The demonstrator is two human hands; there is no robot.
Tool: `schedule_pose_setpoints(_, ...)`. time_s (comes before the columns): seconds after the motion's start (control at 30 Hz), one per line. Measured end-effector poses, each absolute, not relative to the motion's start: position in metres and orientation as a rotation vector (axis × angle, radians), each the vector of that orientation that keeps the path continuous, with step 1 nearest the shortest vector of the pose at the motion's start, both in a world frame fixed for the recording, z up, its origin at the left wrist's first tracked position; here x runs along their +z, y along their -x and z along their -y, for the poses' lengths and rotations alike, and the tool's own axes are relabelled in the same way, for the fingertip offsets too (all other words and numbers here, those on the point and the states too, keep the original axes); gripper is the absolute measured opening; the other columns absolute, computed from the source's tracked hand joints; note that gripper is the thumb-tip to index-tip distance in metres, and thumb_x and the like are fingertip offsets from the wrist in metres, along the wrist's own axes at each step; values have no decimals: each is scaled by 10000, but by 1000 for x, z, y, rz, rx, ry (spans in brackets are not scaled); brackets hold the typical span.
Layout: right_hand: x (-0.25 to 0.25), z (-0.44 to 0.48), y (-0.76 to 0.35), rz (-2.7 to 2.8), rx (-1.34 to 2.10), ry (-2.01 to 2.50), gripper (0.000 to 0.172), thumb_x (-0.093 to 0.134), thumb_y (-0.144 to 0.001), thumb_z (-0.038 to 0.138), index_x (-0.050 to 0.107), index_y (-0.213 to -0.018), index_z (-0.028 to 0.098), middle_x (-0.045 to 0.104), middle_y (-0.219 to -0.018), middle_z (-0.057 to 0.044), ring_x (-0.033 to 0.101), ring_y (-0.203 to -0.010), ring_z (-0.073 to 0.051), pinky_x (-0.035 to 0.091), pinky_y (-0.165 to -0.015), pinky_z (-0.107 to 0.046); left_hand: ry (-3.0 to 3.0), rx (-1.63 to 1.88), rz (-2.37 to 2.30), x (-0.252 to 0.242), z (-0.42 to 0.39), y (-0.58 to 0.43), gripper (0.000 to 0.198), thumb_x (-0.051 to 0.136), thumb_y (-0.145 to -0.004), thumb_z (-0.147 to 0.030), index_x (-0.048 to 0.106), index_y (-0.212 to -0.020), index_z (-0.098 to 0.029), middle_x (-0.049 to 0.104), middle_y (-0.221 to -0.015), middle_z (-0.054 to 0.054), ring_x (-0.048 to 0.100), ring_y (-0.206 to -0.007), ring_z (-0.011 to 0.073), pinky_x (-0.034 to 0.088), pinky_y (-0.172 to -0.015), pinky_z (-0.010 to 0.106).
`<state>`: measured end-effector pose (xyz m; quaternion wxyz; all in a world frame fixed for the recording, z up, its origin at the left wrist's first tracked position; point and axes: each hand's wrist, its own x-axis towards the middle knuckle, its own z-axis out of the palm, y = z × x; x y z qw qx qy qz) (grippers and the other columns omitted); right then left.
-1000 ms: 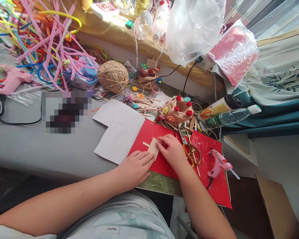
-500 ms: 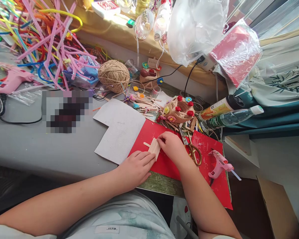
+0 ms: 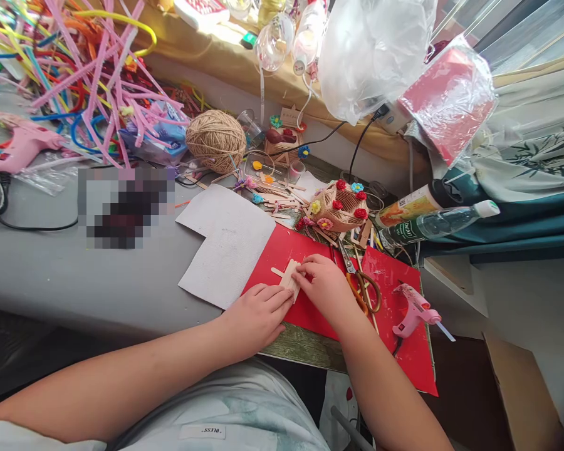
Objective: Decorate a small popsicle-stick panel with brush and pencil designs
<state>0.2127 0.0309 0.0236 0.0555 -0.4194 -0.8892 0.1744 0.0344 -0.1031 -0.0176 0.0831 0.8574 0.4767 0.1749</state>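
Several pale wooden craft sticks lie side by side as a small panel on a red sheet. One stick end pokes out from the panel's left side. My left hand holds the panel's lower end, fingers pressed together over it and thumb lower down. At the upper right edge, my right hand is closed, its bent fingertips on the sticks; the exact grip is partly hidden. Scissors with brown handles lie just right of my right hand. Further right, a pink glue gun rests on red sheet.
A white sheet lies left of my hands. Behind them stand a twine basket with flowers and a twine ball. A bottle lies at right. Pipe cleaners and another glue gun are far left.
My right hand has shifted slightly down along the sticks' right edge, uncovering their upper end. My left hand stays in place.
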Motion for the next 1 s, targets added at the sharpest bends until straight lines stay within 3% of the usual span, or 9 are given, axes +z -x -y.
schedule_pose_setpoints(0.17,19,-24,-210,2738,433,1287,211,681,-990,189,812,-826,205,728,-1010,-98,664,-996,-259,520,-907,-370,-2557,522,-1420,-17,103,-34,536,535,-1035,-371,530,-1506,-116,600,-1532,127,558,-1353,270,426,-1089,419)
schedule_pose_setpoints(0.6,-2,-2,-209,2705,214,1204,252,547,-997,71,747,-910,197,720,-1062,-146,608,-982,-299,526,-865,-418,-2544,528,-1414,-15,103,-35,546,574,-1014,-354,530,-1501,-112,590,-1541,139,549,-1377,268,428,-1103,423)
schedule_pose_setpoints(0.87,1,-15,-216,2621,436,1131,233,578,-1030,143,797,-990,214,763,-1093,-112,672,-1026,-274,564,-922,-406,-2548,518,-1420,-15,104,-35,548,537,-1039,-365,508,-1527,-116,598,-1533,137,552,-1369,267,425,-1100,429)
schedule_pose_setpoints(1.0,10,-22,-217,2651,502,1139,200,635,-1011,153,817,-940,199,766,-1072,-107,685,-1017,-258,566,-932,-389,-2549,518,-1426,-15,104,-35,539,529,-1045,-363,512,-1524,-117,600,-1531,130,549,-1370,265,424,-1099,425)
